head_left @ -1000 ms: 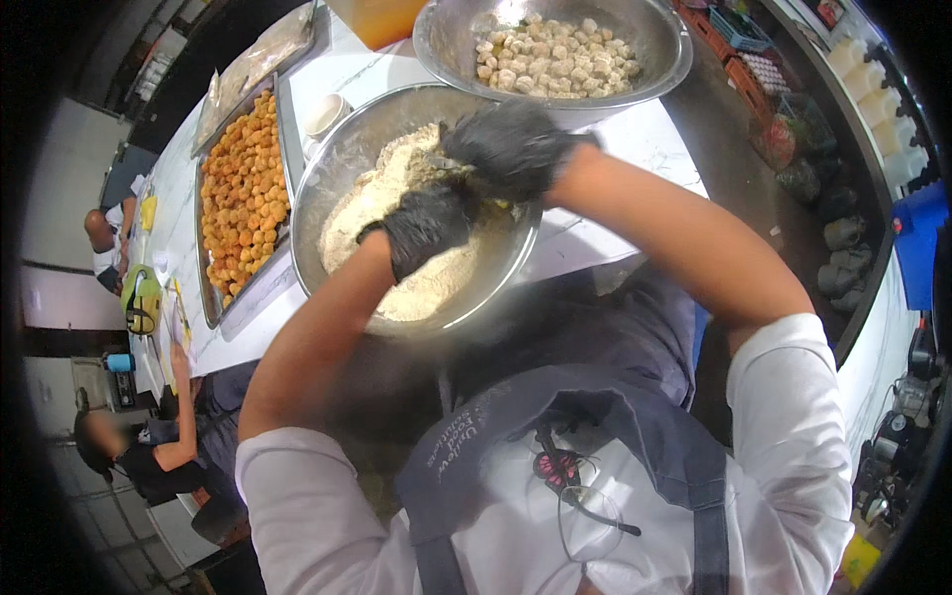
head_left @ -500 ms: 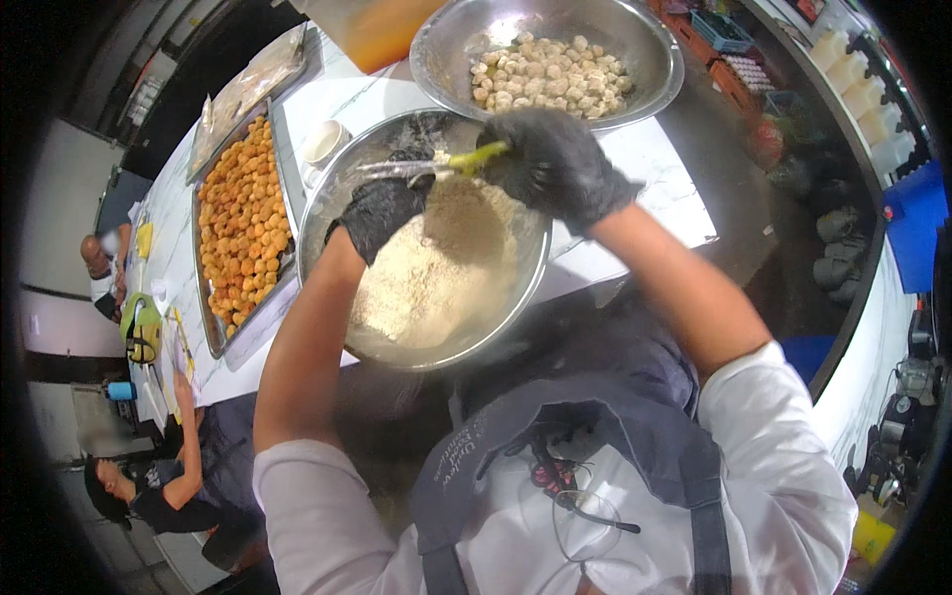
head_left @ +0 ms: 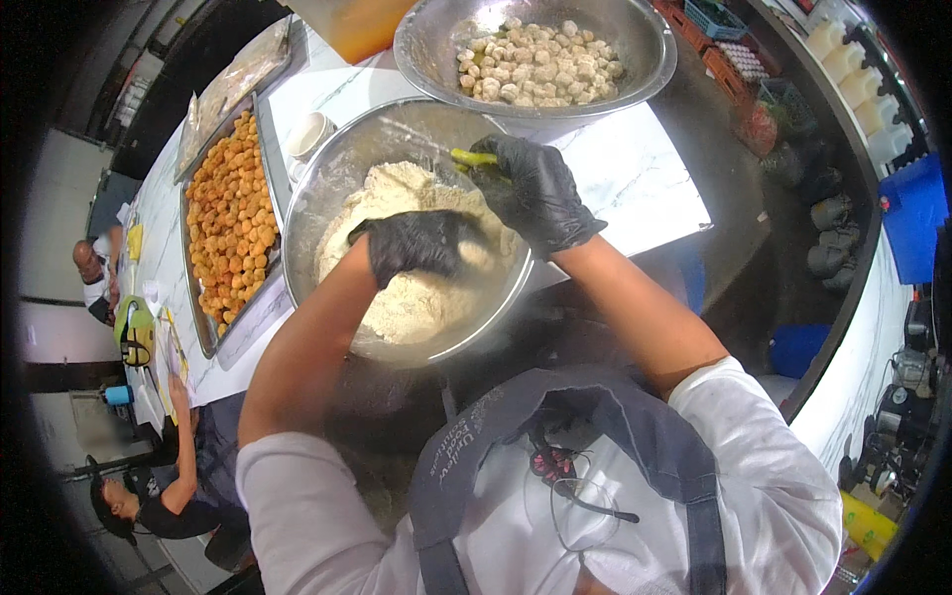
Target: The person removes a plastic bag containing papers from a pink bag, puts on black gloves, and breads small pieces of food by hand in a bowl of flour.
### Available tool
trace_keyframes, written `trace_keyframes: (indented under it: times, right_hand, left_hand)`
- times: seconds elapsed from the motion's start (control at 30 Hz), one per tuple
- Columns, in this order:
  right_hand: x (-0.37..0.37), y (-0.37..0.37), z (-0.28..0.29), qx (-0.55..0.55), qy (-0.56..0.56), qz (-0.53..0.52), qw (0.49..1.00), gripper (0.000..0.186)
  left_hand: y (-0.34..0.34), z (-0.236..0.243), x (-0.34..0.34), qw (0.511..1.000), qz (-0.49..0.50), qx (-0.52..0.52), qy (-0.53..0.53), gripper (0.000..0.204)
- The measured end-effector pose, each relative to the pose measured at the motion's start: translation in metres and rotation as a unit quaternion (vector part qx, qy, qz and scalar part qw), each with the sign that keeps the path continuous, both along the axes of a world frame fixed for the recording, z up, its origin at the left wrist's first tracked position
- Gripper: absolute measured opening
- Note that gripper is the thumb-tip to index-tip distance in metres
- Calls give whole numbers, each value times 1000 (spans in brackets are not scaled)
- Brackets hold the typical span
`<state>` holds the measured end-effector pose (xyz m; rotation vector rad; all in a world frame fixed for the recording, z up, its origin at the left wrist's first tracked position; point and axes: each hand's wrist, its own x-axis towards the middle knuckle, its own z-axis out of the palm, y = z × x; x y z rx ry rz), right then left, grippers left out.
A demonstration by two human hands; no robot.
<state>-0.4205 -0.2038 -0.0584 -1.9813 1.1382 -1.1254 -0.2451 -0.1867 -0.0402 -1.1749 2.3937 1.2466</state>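
A metal bowl [head_left: 297, 268] of pale flour [head_left: 397, 188] stands in front of me. My left hand [head_left: 421, 243], in a black glove, reaches down into the flour; its fingers are smeared by motion, and a pale lump shows beside the fingertips. Above the bowl's right side my right hand [head_left: 535, 193], also black-gloved, is closed round a green-handled metal utensil [head_left: 474, 159]. Its metal part is blurred and points left over the bowl. Just beyond sits a larger metal bowl [head_left: 421, 50] holding many flour-coated balls [head_left: 540, 64].
On the left lies a metal tray [head_left: 266, 139] of browned balls [head_left: 233, 218], beside a white cup [head_left: 311, 134]. Behind are a plastic bag [head_left: 238, 69] and a container of orange liquid [head_left: 362, 25]. Two people are at the table's far left. Crates [head_left: 729, 69] stand at the right.
My left hand has dropped from near the utensil into the flour. My right hand still holds the utensil, now slightly lower. The whole view has shifted a little.
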Motion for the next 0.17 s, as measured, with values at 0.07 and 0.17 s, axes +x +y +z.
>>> trace_keyframes:
  times: [0.07, 0.17]
  right_hand:
    - [2, 1, -5, -46, -24, -5, 999, 16]
    - [4, 8, 1, -49, -6, 4, 999, 18]
  left_hand:
    - [23, 5, 23, 996, -50, -78, -12, 43]
    - [49, 4, 62, 993, 29, -110, -15, 41]
